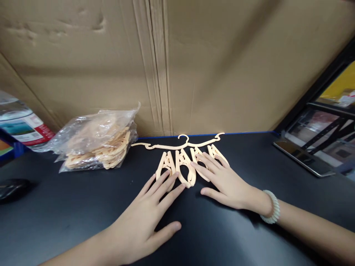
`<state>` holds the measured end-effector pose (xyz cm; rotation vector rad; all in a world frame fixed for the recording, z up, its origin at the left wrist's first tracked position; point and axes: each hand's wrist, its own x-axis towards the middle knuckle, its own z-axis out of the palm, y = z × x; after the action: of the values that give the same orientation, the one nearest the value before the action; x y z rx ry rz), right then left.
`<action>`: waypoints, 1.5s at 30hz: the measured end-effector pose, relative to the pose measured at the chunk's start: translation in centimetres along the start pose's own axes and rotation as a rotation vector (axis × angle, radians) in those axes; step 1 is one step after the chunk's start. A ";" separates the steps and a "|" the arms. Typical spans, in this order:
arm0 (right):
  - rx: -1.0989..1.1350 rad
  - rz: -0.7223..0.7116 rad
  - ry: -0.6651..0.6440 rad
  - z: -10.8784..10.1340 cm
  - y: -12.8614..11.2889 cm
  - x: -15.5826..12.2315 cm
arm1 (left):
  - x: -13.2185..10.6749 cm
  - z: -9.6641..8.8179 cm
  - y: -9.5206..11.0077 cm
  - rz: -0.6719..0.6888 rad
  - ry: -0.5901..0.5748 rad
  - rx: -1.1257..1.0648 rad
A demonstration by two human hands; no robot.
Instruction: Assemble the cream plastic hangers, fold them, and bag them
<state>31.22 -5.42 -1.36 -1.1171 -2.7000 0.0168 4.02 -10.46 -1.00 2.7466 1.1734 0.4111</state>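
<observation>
Several folded peach-coloured plastic hangers (191, 176) lie side by side on the black table. Behind them an unfolded hanger (172, 147) stretches wide, its hook toward the cardboard. My left hand (142, 210) is spread flat, fingertips over the lower part of the leftmost folded hanger (163, 162) and by its neighbour. With fingers stretched out, my right hand (226, 181) rests over the two folded hangers on the right and partly hides them. A pale coiled band (273, 207) circles the right wrist. Neither hand grips anything.
A clear plastic bag (97, 138) full of peach hangers sits at the left. Beyond it stands a large labelled bottle (23, 120); a black mouse (13, 189) lies nearer. A phone (303, 159) lies at the right beside a black shelf frame (327, 107). Cardboard (222, 66) walls the back.
</observation>
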 end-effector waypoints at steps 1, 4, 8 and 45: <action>0.019 0.000 0.031 0.0 0.0 -0.1 | 0.0 0.0 0.0 -0.008 0.017 0.002; 0.130 0.028 0.188 -0.3 0.9 0.1 | -0.1 0.0 -0.3 -0.017 0.043 0.022; 0.213 0.100 0.319 -1.2 5.6 1.4 | -0.2 0.0 -1.1 -0.045 0.120 -0.016; -0.007 0.264 0.672 -4.4 5.2 -2.4 | 0.1 -1.1 -1.5 -0.551 0.575 -0.861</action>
<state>37.41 -3.75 2.00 -1.2032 -1.9562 -0.2741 2.73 -9.35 -0.24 1.5364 1.3507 1.2976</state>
